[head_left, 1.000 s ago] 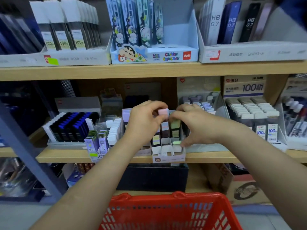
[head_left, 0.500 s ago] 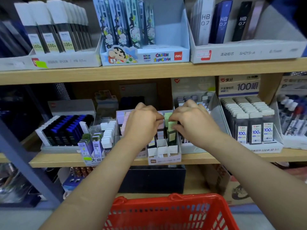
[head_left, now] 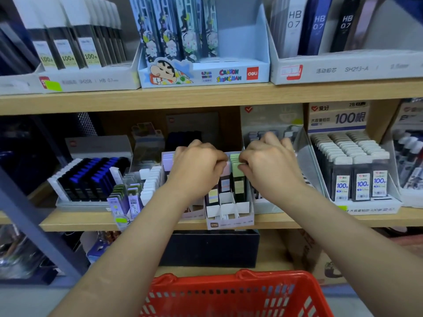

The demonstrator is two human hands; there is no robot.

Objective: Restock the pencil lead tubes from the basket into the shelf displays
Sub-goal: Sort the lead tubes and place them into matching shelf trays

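The pencil lead tubes, slim dark rectangular plastic cases with pastel caps and pale striped labels, are seen standing upright in rows inside a small pale cardboard display box at the centre of the frame, set on the front edge of the lower light wooden shelf. The left hand is clenched over the top of a pink-capped tube in the middle row, its fingers curled down around the cap. The right hand is held just beside it, and a green-capped tube in the neighbouring row is pinched at the cap between thumb and curled fingers. The fingertips of both hands are largely hidden behind the knuckles, and the rear rows of the box are covered by the hands. At the bottom centre a red perforated plastic basket is cut off by the frame edge, so its contents cannot be made out. To the right, grey-capped tubes marked "100" are ranked in a clear-walled tray; to the left, black tubes with blue caps are packed in a white tray. At the upper centre a glossy blue cartoon-printed carton is seen. Small print on the labels is blurred.
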